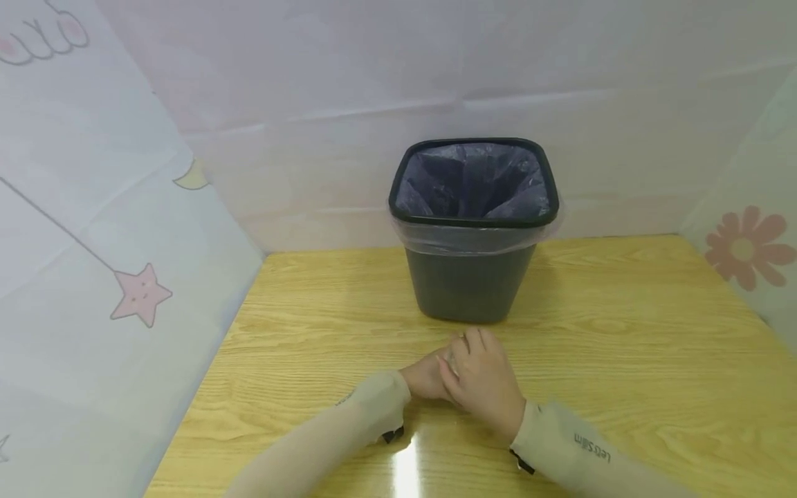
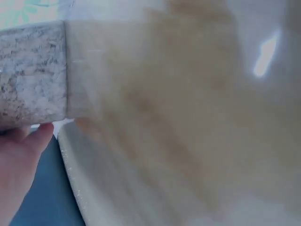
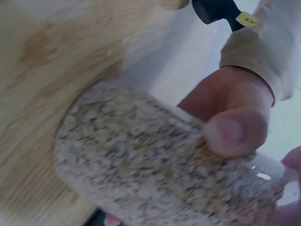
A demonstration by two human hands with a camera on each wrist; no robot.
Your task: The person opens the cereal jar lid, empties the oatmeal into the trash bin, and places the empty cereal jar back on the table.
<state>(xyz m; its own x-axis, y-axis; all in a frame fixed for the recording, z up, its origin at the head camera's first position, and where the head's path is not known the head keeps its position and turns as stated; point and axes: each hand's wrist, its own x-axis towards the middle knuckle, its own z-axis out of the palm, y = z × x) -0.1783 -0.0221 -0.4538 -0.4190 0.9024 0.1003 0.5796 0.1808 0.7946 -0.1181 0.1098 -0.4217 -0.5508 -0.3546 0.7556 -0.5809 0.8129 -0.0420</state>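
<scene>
My left hand grips a clear container of pale, oat-like flakes, its thumb pressed on the side in the right wrist view. Over it, my right hand curls at the container's other end; only a bit of its fingers shows at the right edge of the right wrist view. Between the hands in the head view, just a sliver of the container is visible. The left wrist view has the flakes at its left edge, with fingers touching below. Whether a lid is on the container cannot be seen.
A black bin lined with a translucent bag stands open at the back of the wooden table, just beyond the hands. Printed cloth walls enclose the table at the back and sides.
</scene>
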